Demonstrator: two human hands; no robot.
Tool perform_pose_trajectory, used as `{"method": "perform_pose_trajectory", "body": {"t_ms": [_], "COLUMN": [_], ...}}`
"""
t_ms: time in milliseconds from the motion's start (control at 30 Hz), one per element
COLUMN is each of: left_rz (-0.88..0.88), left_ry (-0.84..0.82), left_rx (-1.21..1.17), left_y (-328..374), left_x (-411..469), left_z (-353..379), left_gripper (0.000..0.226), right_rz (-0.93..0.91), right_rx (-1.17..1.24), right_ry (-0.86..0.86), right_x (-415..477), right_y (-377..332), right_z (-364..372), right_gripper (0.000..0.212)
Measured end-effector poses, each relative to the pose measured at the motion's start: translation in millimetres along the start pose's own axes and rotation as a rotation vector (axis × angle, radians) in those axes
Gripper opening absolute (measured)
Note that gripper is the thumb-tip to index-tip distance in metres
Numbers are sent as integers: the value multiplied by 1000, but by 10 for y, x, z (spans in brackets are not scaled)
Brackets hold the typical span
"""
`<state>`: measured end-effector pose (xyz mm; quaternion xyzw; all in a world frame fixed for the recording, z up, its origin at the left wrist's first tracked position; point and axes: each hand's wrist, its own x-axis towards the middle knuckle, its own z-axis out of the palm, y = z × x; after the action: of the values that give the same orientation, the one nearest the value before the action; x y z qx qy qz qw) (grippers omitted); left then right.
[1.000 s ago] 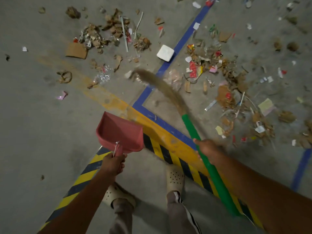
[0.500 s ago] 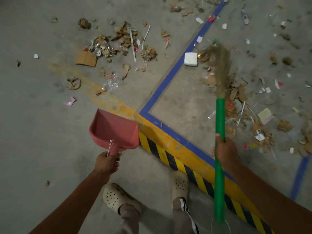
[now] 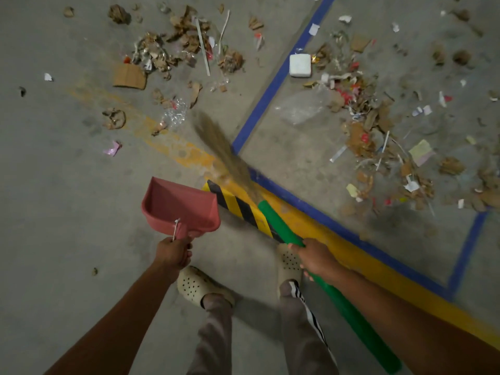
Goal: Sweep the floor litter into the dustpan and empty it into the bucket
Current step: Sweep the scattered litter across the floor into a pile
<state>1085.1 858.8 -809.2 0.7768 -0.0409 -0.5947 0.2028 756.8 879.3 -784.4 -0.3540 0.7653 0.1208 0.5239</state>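
dustpan handle gripped by left hand, right hand grips green broom.

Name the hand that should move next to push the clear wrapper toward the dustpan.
Right. The right hand holds the green broom, whose blurred bristles are close beside the clear wrapper. The left hand only holds the pink dustpan.

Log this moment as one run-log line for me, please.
left hand: grips dustpan, empty | right hand: grips broom | bristles: blurred, over yellow line | litter: on floor | bucket: not in view
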Motion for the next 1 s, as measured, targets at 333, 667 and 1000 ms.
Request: {"method": "perform_pose_trajectory", "body": {"t_ms": [333, 667, 1000], "left_rz": [17, 81, 91], "left_ry": [-71, -139, -99], "left_rx": [81, 63, 20], "left_y": [-80, 232, 383], "left_x": [-119, -237, -173], "left_z": [734, 1200, 953], "left_gripper": [19, 16, 21], "right_rz": [236, 138, -25], "right_rx": [367, 481, 418], "right_ry": [277, 640, 409], "right_x": [442, 449, 277], "right_y": [554, 762, 206], "right_z": [-677, -1543, -1153], "right_gripper": [47, 55, 41]}}
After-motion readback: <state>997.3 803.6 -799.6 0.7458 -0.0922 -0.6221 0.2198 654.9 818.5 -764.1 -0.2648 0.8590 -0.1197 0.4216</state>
